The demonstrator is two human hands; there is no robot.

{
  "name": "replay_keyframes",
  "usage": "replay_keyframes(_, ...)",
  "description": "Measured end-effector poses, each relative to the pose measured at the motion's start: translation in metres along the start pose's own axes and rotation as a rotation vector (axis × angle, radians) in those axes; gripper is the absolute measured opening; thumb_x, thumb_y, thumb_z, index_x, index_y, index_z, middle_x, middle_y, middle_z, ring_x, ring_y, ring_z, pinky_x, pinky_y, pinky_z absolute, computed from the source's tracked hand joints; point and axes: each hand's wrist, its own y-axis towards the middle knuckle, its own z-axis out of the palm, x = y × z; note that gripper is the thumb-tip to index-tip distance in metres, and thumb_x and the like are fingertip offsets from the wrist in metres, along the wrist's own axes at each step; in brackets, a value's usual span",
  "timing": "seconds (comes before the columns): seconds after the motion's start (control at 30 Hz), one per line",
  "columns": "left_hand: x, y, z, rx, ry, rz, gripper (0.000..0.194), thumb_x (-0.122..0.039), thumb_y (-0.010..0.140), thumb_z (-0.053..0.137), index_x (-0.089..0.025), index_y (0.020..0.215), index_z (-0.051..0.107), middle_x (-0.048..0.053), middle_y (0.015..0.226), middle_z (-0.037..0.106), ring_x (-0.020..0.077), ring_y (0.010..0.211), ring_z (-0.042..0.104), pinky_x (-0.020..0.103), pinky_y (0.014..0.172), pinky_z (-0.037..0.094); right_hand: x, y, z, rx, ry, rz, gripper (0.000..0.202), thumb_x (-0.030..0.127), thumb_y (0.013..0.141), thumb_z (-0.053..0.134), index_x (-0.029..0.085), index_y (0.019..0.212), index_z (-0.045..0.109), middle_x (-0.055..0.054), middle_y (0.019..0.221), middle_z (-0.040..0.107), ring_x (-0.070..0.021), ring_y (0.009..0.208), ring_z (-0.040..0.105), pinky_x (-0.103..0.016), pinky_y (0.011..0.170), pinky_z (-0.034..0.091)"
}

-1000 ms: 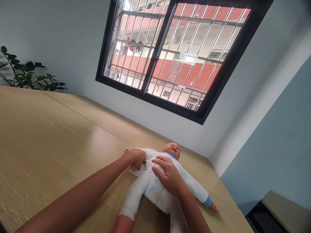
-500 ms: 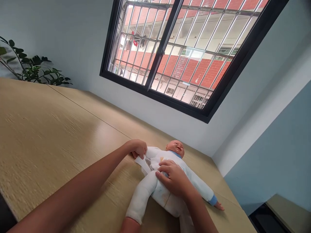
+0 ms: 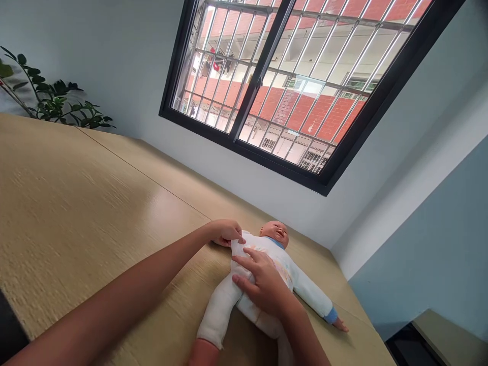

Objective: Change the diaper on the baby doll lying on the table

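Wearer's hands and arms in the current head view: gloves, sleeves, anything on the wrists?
Left hand and right hand are bare, no gloves. Left forearm and right forearm look slim, with no sleeves in view. No watch, bracelet or cable visible; nails too small to judge.

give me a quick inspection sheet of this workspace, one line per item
Surface: wood-toned table with a thin dark seam across it.
Job's things: baby doll lying face up, dressed in white with blue collar and cuff; a white flap at its side.
Clutter: nothing seen.
Hands: left hand pinches the flap; right hand lies over the torso, fingers parted.
Cables: nothing seen.
Surroundings: dark-framed, barred window; leafy plant at picture left; dark-fronted unit at lower right, partly out of view.
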Motion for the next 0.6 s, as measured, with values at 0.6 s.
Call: replay_keyframes(0.6,0.005,-0.007,-0.012,0.259,-0.036,0.090,0.034,-0.022,0.054,0.077,-0.019,0.086,0.066,-0.002,0.079,0.068,0.0139,0.075,0.067,0.021,0.067,0.057,-0.001,0.001,0.001,0.017,-0.031,-0.037,0.048,0.050,0.093,0.054,0.034,0.138,0.054,-0.004,0.140,0.053,-0.0289,0.130,0.044,-0.047,0.113,0.025)
